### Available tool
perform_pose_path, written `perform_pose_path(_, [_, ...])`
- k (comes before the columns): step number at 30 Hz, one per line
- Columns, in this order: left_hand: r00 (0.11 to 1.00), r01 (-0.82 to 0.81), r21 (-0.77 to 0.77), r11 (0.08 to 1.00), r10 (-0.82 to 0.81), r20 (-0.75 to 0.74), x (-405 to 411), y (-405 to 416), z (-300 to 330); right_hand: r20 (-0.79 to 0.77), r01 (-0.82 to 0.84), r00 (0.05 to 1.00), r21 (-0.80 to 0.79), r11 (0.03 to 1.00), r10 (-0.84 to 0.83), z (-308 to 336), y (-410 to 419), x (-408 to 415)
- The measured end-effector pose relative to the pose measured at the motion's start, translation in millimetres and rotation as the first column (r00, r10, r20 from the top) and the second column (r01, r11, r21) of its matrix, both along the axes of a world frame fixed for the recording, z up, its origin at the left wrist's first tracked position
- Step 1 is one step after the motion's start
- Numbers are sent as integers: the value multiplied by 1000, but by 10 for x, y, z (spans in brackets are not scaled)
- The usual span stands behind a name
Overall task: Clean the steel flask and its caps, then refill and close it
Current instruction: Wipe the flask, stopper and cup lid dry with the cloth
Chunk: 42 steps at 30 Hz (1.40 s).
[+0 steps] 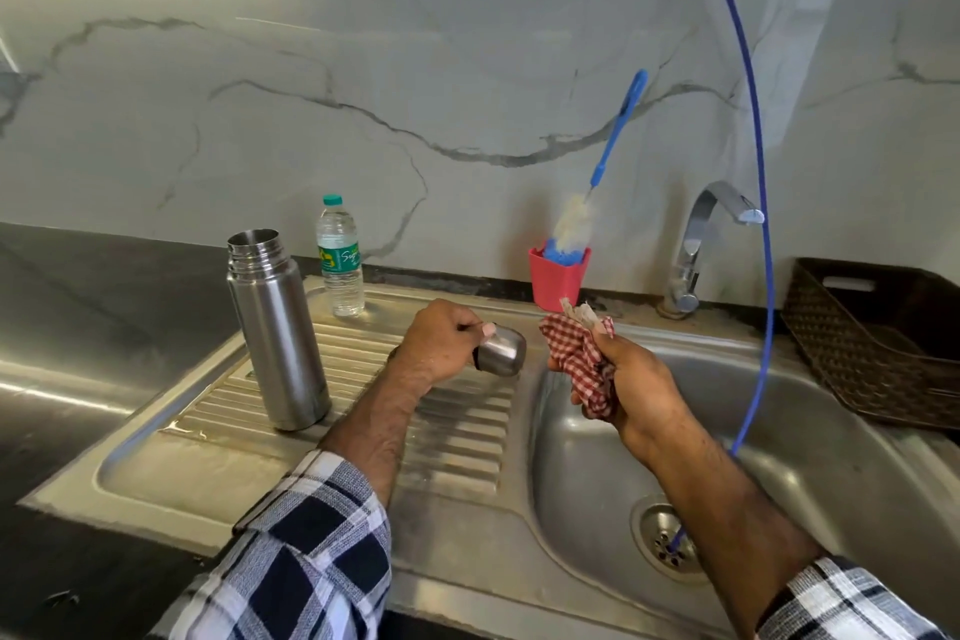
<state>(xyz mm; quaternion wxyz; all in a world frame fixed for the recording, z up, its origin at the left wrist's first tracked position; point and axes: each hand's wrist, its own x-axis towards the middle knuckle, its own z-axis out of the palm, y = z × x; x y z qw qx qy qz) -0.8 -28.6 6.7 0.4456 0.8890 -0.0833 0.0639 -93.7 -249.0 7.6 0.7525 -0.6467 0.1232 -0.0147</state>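
The steel flask stands upright and uncapped on the ribbed drainboard at the left. My left hand holds a steel cap on its side above the drainboard, near the basin's edge. My right hand grips a bunched red-and-white checked cloth over the sink basin, a short gap to the right of the cap. A clear water bottle with a teal lid stands behind the flask. No other cap is visible.
A red cup holding a blue-handled bottle brush stands by the wall. The tap is at the back right, and a blue hose hangs down into the drain. A dark woven basket sits at the far right.
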Motion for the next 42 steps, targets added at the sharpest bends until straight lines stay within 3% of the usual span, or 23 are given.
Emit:
perform_pose_path(3, [1000, 21, 163, 986, -19, -15, 3, -58, -3, -23, 8, 1000, -19, 1000, -8, 0, -25, 12])
perform_pose_path(8, [994, 6, 139, 990, -21, 104, -81, -125, 38, -25, 8, 1000, -17, 1000, -8, 13, -27, 25])
perform_pose_path(10, [991, 8, 222, 975, -39, 132, -125, -162, 66, -21, 2, 1000, -8, 1000, -2, 20, -24, 19])
perform_pose_path(16, [966, 158, 657, 737, -252, 51, -195, -210, 146, -40, 14, 999, 15, 1000, -14, 45, -66, 24])
perform_pose_path(19, [957, 151, 753, 640, -285, 50, -190, -226, 97, -51, 24, 998, 19, 1000, -23, 57, -56, 21])
perform_pose_path(22, [952, 34, 810, 585, -265, 151, -156, -211, 83, -51, 26, 998, 30, 999, -24, 69, -50, 12])
perform_pose_path(24, [949, -33, 798, 601, -232, 215, -127, -183, 85, -54, 28, 998, 29, 999, -26, 75, -63, 15])
perform_pose_path(27, [963, -29, 593, 805, -136, 232, -106, -155, 74, -58, 38, 998, 32, 999, -36, 76, -86, 27])
perform_pose_path(28, [969, -25, 561, 828, -119, 218, -96, -151, 60, -57, 41, 998, 34, 999, -39, 82, -89, 23])
perform_pose_path(32, [989, 1, 670, 742, -99, 109, -60, -138, 7, -45, 61, 997, 45, 997, -59, 96, -112, 29])
perform_pose_path(34, [993, 32, 659, 752, -99, 64, -61, -136, 4, -48, 69, 997, 60, 996, -66, 86, -140, 32])
perform_pose_path(40, [997, 1, 747, 664, -57, 48, -78, -130, 35, -18, 66, 998, 225, 972, -64, 100, -216, 25])
perform_pose_path(42, [989, -58, 770, 636, -70, 133, -88, -147, 41, -43, 88, 996, 242, 966, -80, 82, -240, 34])
